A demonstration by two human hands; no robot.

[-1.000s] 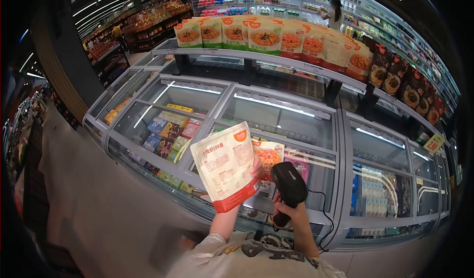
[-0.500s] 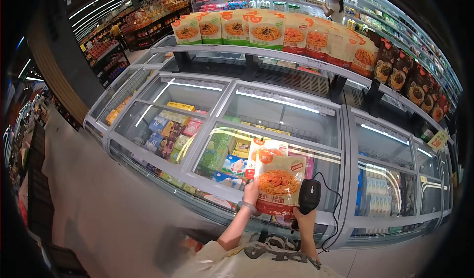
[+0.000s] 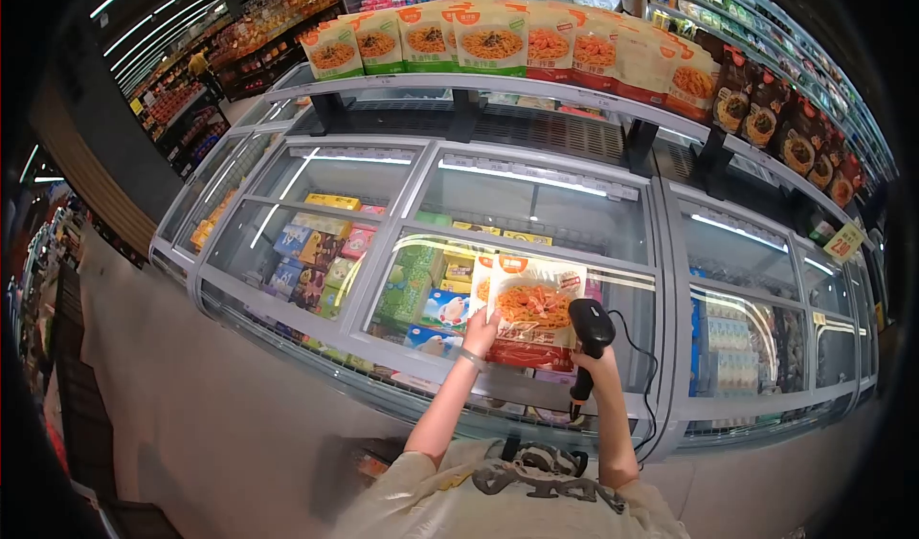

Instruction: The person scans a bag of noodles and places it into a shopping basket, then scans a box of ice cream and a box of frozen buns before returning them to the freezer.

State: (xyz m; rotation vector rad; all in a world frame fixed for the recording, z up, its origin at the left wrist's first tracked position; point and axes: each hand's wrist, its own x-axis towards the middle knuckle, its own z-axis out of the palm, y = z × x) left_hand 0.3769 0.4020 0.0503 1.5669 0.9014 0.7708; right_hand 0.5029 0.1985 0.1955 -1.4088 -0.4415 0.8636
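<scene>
Over the freezer (image 3: 546,209) with its glass lid, the left hand (image 3: 479,333) pinches the bottom left corner of a noodle packet (image 3: 532,302), picture side up. The right hand (image 3: 595,369) is wrapped tight round a black scanner (image 3: 592,321). The packet's right edge sits just beside the scanner. Bare glass lies on both sides.

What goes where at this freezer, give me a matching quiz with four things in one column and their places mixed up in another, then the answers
Things
1. noodle pouch
2. scanner
3. row of pouches
4. blue boxes

Places
A. in the right hand
B. under the glass of the freezer
C. standing on the shelf above
D. in the left hand

Pairs: 1-D, 2-A, 3-C, 4-B
</scene>
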